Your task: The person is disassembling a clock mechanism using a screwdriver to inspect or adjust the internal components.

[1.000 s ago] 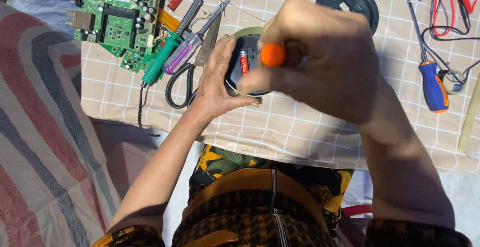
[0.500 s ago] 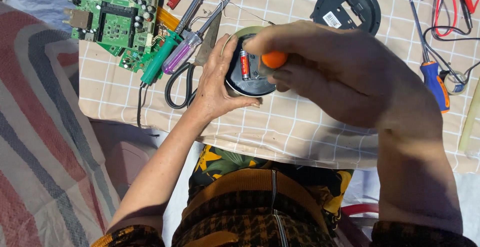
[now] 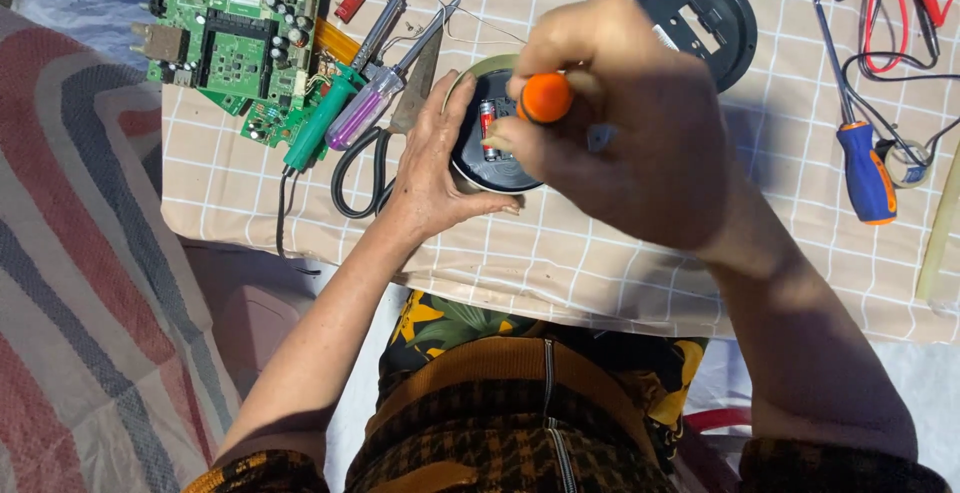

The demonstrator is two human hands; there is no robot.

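Observation:
A small round black device [image 3: 487, 153] with a battery showing in its open back lies on the checked cloth [image 3: 560, 263]. My left hand [image 3: 432, 168] cups its left side and steadies it. My right hand [image 3: 625, 128] is closed around a screwdriver with an orange handle [image 3: 545, 98], held upright over the device; its tip is hidden by my fingers. A round black cover [image 3: 700, 21] lies apart, to the upper right.
A green circuit board [image 3: 240, 38] sits at the upper left. Beside it lie a green-handled tool [image 3: 318, 123], a purple-handled screwdriver [image 3: 362, 113] and black scissors [image 3: 362, 178]. A blue and orange screwdriver [image 3: 865, 168], tape roll and red and black leads are at the right.
My right hand has lifted and tilted the orange-handled screwdriver back upright over the device. My left hand keeps its hold on the device.

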